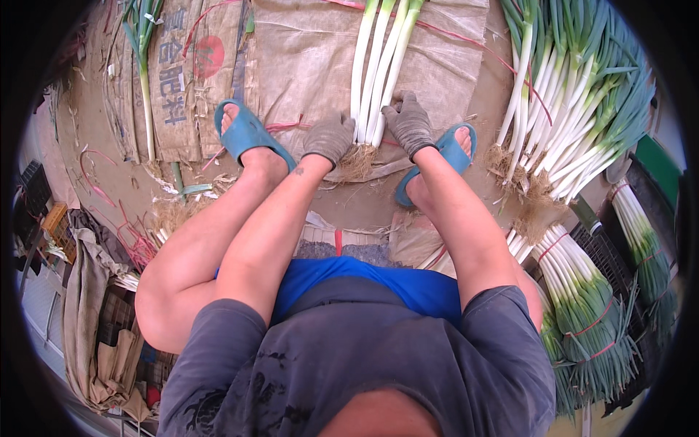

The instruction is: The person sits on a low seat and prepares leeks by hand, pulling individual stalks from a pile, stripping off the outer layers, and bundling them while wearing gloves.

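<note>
Several Welsh onions [377,71] lie side by side on a woven sack [306,60] between my feet. Their white stems point toward me, and their roots [359,158] spread over the sack's near edge. My left hand [329,136], in a grey knit glove, rests against the left side of the stems just above the roots; its fingertips are partly hidden. On the other side, my gloved right hand [409,121] has its thumb at the rightmost stem, with the thumb and fingers apart. The green tops run out of view at the top.
A large loose pile of Welsh onions [568,104] lies at right. Tied bundles [579,284] stand below it by a black crate [606,267]. One single onion [145,104] lies on a printed sack [180,98] at left. Red twine [134,235] and my blue sandals [251,134] are near.
</note>
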Demonstrator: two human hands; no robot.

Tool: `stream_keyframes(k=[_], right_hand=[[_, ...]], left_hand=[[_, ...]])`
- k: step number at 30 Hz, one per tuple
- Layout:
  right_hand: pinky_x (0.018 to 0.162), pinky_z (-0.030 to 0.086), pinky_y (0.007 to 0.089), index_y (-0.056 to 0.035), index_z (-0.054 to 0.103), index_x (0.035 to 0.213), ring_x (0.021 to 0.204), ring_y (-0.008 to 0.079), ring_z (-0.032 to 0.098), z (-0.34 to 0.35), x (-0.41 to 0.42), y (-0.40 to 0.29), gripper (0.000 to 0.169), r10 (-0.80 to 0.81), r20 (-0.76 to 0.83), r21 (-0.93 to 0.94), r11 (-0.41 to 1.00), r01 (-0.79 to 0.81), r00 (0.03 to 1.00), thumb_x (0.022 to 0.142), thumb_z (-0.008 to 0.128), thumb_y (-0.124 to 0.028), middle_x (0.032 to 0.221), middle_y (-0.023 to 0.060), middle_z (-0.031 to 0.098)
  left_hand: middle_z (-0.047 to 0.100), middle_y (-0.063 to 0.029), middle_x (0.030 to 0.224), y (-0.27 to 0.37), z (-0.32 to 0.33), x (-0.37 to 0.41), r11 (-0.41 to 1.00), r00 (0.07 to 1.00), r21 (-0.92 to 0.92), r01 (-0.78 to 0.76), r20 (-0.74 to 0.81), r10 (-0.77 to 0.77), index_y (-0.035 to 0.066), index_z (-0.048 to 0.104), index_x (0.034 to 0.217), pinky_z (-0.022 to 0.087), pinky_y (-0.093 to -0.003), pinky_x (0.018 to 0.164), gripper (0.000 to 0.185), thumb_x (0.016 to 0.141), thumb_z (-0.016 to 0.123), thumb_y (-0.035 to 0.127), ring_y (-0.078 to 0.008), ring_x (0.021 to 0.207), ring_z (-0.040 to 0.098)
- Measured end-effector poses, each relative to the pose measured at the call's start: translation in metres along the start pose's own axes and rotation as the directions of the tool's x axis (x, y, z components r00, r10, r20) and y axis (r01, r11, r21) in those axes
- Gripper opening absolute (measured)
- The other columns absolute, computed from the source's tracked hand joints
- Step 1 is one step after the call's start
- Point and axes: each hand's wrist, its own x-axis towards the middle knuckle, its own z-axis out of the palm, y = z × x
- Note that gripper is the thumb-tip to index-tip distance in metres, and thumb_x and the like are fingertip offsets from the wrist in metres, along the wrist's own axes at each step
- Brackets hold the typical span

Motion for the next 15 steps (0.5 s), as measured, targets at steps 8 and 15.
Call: stream_keyframes(k=[8,15], right_hand=[[0.087,0.050,0.0439,-0.0059,0.056,0.116,0.096,0.0332,0.067,0.018,-0.006,0.000,0.038,0.027,0.004,-0.027,0.999,-0.027,1.000,0.085,0.067,-0.025,0.095,0.0154,0.070],[0.094,0.048,0.0450,-0.0080,0.054,0.124,0.108,0.0356,0.063,0.006,-0.009,-0.007,0.041,0.022,0.069,-0.126,0.992,-0.013,0.997,0.089,0.061,-0.029,0.115,0.0192,0.065]], left_hand=[[0.069,-0.0187,0.098,0.007,0.006,-0.003,0.994,0.991,-0.055,-0.091,-0.105,0.085,0.003,0.060,0.113,0.049,-0.0455,0.085,0.037,0.087,0.065,0.030,-0.0363,0.096,0.065],[0.068,-0.0198,0.109,0.012,0.002,-0.007,0.999,1.000,0.044,0.012,-0.003,-0.011,0.007,0.059,0.120,0.048,-0.0461,0.091,0.038,0.091,0.058,0.031,-0.0363,0.106,0.064]])
